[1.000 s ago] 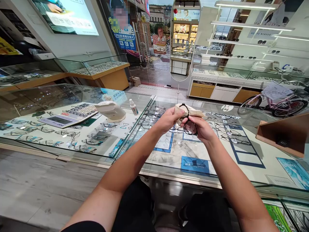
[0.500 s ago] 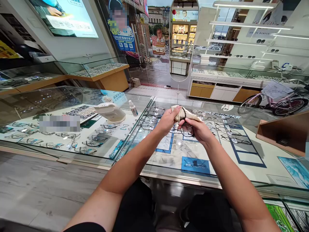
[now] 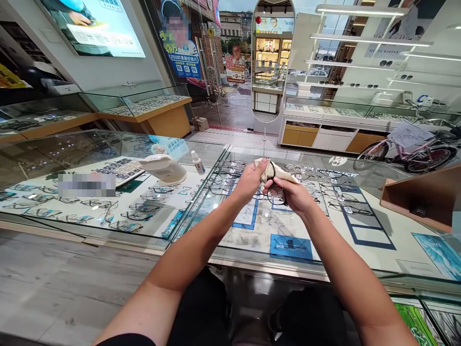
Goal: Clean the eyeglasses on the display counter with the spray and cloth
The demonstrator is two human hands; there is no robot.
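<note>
Both hands are raised above a glass display counter [image 3: 248, 245], close together. My left hand [image 3: 252, 179] is closed on a cream cloth [image 3: 286, 177], which wraps one lens of a pair of dark round-rimmed eyeglasses [image 3: 276, 194]. My right hand [image 3: 296, 191] pinches the eyeglasses near the middle of the frame, and the cloth runs along above its fingers. The other round lens hangs uncovered below the fingers, with small specks visible on it. Part of the frame is hidden by the cloth and the left fingers.
On the counter to the left stand a small spray bottle [image 3: 198, 163], a white device [image 3: 164, 169] and a keyboard [image 3: 122, 170]. Several eyeglasses lie under the glass. A wooden box [image 3: 425, 199] sits at the right, with a bicycle [image 3: 414, 144] beyond and an oval mirror [image 3: 272, 62] behind.
Both hands keep their hold on the cloth and eyeglasses. The uncovered lens has shifted slightly left, and the view has moved a little.
</note>
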